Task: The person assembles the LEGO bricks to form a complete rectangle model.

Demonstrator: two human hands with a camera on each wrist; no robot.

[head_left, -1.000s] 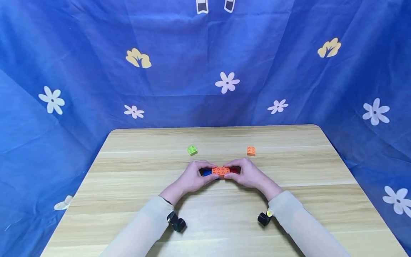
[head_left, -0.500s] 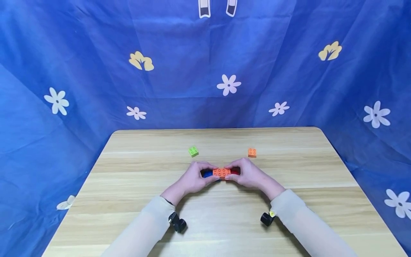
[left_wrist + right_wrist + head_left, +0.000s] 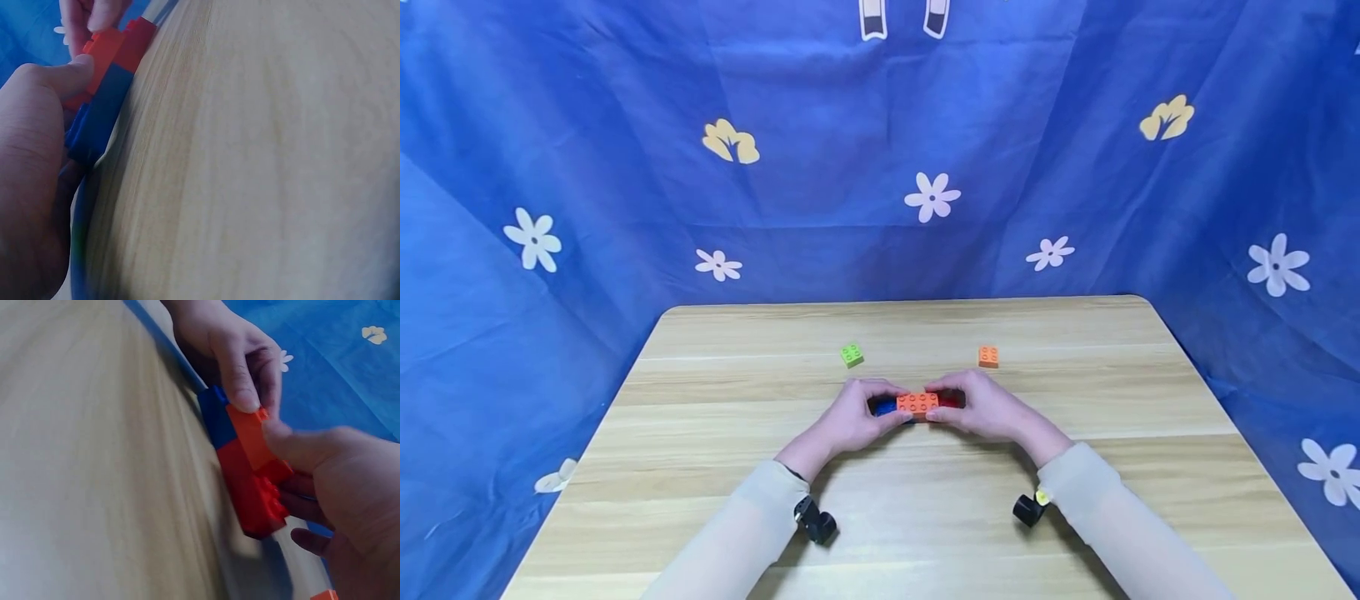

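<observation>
An orange toy building brick (image 3: 917, 404) sits across a blue brick (image 3: 107, 112) and a red brick (image 3: 240, 481), which lie end to end on the table. My left hand (image 3: 852, 414) pinches the orange brick's left half, thumb on the near side and fingers on the far side. From the right, my right hand (image 3: 985, 407) pinches its other half the same way. Both thumbs show against the orange brick's near face in the wrist views. In the head view, the hands partly cover the outer ends of the blue and red bricks.
A small green brick (image 3: 852, 355) lies behind my left hand, and a small orange brick (image 3: 988, 357) lies behind my right. The wooden table (image 3: 880, 517) ends at a blue flowered curtain (image 3: 820, 167) at the back and sides.
Both hands keep their pinch on the orange brick, and the bricks stay together. The right forearm shifts slightly outward; the head view itself has shifted a little.
</observation>
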